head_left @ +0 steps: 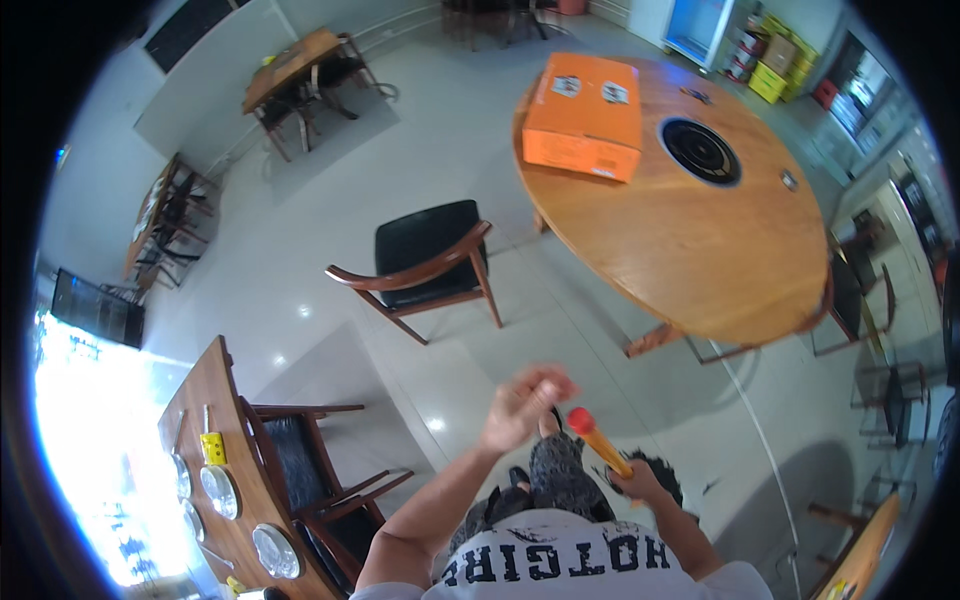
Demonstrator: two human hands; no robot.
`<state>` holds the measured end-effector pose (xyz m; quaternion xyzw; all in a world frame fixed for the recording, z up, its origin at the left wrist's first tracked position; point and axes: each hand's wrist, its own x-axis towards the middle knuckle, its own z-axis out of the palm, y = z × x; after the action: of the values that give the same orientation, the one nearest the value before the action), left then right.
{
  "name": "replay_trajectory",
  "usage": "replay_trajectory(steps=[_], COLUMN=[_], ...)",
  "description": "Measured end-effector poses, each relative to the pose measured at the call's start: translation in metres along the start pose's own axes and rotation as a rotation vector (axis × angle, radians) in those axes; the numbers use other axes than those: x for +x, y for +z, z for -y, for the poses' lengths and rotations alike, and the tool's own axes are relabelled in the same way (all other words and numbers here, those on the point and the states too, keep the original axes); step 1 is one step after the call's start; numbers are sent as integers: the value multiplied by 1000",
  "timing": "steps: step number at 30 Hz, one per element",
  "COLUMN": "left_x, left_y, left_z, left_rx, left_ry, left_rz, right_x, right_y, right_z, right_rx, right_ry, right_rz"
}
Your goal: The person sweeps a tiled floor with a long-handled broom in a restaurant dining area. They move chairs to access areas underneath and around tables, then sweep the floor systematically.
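My right hand [643, 480] is closed round a yellow stick [603, 445] with a red end [580, 420]. The stick slants up and to the left, its red end uppermost. Dark, bristly tufts [665, 472] show around and beyond that hand; whether they belong to the stick I cannot tell. My left hand [520, 408] is raised just left of the red end and apart from it. Its fingers are loosely bent and slightly blurred, with nothing visible in them.
A round wooden table [720, 255] at the upper right bears an orange box [585, 120] and a black round inset [700, 152]. A black-seated chair [430, 250] stands ahead. At left, another table [222, 385] holds wrapped dishes [275, 550] and a yellow container [213, 448], with chairs beside it.
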<state>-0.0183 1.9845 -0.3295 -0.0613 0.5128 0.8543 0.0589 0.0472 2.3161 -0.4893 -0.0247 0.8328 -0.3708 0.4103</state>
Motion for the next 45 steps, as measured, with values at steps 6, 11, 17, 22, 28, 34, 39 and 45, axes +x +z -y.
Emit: replay_trajectory(steps=[6, 11, 17, 22, 28, 34, 39, 45], left_x=[145, 220, 230, 213, 229, 244, 273, 232], left_y=[-225, -328, -303, -218, -125, -77, -60, -38], left_z=[30, 55, 43, 63, 104, 152, 184, 143], left_rx=[-248, -438, -417, -353, -236, -397, -583, 68], left_ry=[-164, 16, -53, -123, -303, -323, -305, -176], left_rz=[-1039, -1129, -1147, -1089, -865, -519, -547, -223], right_x=[26, 32, 51, 60, 69, 57, 56, 85], right_y=[-35, -60, -59, -57, -57, -47, -33, -23], right_z=[-13, -8, -12, -22, -20, -45, -60, -28], right_rx=[89, 32, 116, 46, 179, 381, 227, 155], right_ry=[19, 6, -153, -111, -147, 172, 37, -82], right_rz=[-107, -26, -10, 175, 118, 63, -48, -363])
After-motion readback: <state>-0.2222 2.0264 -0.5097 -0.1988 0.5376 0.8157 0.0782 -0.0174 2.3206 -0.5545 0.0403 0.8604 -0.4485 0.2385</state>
